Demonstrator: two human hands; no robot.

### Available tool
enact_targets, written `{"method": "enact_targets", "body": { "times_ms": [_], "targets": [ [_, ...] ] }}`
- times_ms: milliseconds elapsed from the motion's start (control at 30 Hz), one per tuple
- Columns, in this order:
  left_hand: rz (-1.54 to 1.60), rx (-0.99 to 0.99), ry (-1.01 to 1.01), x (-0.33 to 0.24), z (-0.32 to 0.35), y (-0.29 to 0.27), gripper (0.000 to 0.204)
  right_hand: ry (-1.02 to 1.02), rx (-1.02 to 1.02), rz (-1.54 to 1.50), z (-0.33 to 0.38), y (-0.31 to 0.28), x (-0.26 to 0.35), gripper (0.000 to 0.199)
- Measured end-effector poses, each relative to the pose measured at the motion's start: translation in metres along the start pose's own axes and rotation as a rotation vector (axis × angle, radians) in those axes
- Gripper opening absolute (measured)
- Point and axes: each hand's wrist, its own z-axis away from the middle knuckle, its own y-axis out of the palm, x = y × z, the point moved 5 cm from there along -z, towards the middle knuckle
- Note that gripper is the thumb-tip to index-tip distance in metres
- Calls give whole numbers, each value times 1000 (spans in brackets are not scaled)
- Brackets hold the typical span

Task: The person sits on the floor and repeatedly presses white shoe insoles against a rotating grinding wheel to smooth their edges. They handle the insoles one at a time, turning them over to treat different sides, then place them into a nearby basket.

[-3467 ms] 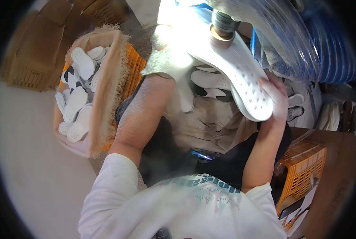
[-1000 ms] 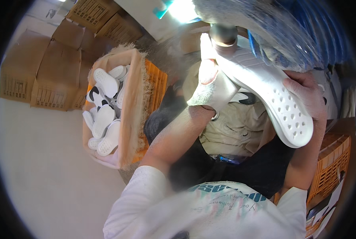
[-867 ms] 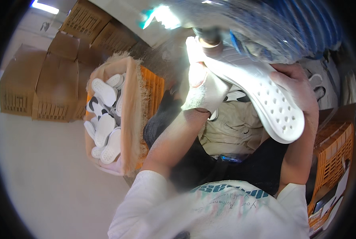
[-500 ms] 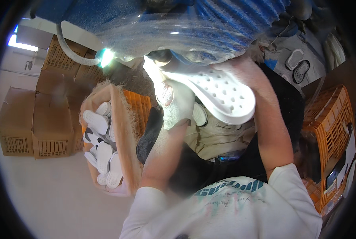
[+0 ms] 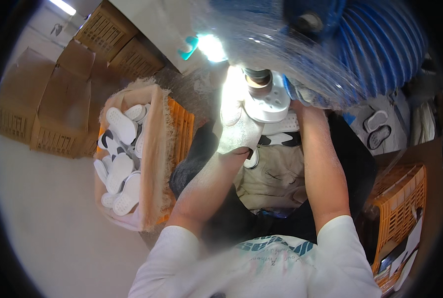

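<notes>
A white shoe sole (image 5: 267,110) is tilted up against a dark round machine spindle (image 5: 257,80), its near rounded end toward me. My left hand (image 5: 235,121), in a worn white glove, is closed on the sole's left side; strong glare washes out its fingers. My right hand (image 5: 300,105) is at the sole's right side, its fingers hidden behind the sole and the clear plastic sheet. Beneath, more white soles (image 5: 282,127) lie on a beige cloth (image 5: 271,171) between my legs, one with black patches.
Left stands a cloth-lined orange crate (image 5: 184,149) full of white soles (image 5: 121,171), with cardboard boxes (image 5: 57,111) beyond. A bright lamp (image 5: 210,48) and a plastic-wrapped blue ribbed hose (image 5: 380,44) hang ahead. Another orange crate (image 5: 402,208) is at right; two soles (image 5: 376,128) lie far right.
The sole has gone from lying broadly in view, dimpled face up, to being tipped up at the spindle. Both hands moved with it. My view has shifted, so the surroundings sit differently.
</notes>
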Motion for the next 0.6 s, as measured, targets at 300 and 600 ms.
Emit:
{"method": "enact_targets", "body": {
  "times_ms": [300,600],
  "targets": [
    [-176,-75,69,0,-21,2,37,531,-183,-1244,19,-25,-37,49],
    [1298,-54,-287,-2,-11,20,24,757,-318,-826,129,-158,-53,52]
  ]
}}
